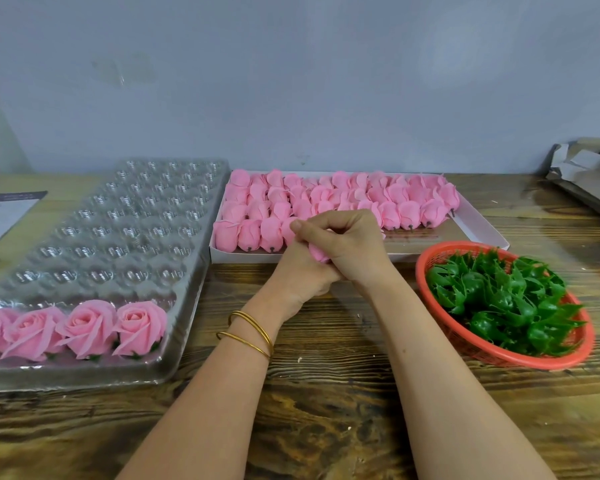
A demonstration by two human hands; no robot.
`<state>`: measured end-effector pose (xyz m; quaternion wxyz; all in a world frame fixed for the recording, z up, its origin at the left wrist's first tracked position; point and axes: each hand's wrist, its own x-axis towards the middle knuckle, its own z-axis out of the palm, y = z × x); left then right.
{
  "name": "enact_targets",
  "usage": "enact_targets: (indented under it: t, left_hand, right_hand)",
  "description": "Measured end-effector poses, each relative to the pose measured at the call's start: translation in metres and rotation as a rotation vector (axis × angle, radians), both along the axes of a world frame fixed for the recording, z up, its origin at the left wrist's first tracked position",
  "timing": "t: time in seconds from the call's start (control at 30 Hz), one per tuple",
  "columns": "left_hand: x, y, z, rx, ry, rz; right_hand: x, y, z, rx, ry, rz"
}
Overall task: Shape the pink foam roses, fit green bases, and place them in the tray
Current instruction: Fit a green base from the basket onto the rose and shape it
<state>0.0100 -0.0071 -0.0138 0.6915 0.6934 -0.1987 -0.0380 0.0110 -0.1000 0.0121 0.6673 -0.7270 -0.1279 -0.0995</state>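
Left hand (300, 275) and right hand (352, 244) both curled tight round one pink foam rose (317, 255), just in front of white box (478, 230) of buds (326, 199); fingers hide most of it. Four finished roses (87, 327) in clear tray (125, 230), leftmost cut off. Green bases (499, 303) in red basket (426, 252), too tangled to count.

I can read no word, number or brand anywhere here. The only sure print lies on a sheet of paper (0, 220) left of the clear tray (194, 271). A dark band along its top edge carries pale lettering, with faint grey lines under it, all too blurred and small for me to make out. A reddish strip inside the white box (482, 230), right of that tray, may be print; I cannot tell.
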Motion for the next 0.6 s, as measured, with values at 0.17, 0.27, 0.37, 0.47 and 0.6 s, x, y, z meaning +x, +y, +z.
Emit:
enact_targets:
  t: [0.17, 0.27, 0.37, 0.47, 0.6]
  left_hand:
    - [0.003, 0.001, -0.004, -0.018, 0.067, -0.003]
    - [0.003, 0.0, -0.005, -0.003, 0.066, 0.022]
    - [0.004, -0.001, -0.006, 0.042, 0.055, 0.079]
    - [0.005, -0.001, -0.007, 0.058, 0.031, 0.1]
    - [0.007, 0.001, -0.011, 0.054, -0.008, 0.117]
  right_hand:
    - [0.003, 0.001, -0.005, -0.065, -0.026, 0.018]
    - [0.004, 0.0, -0.006, -0.062, -0.015, 0.046]
    - [0.005, 0.0, -0.007, -0.09, -0.003, 0.07]
    - [0.005, 0.001, -0.006, -0.099, 0.019, 0.086]
    - [0.005, 0.0, -0.006, -0.078, 0.083, 0.103]
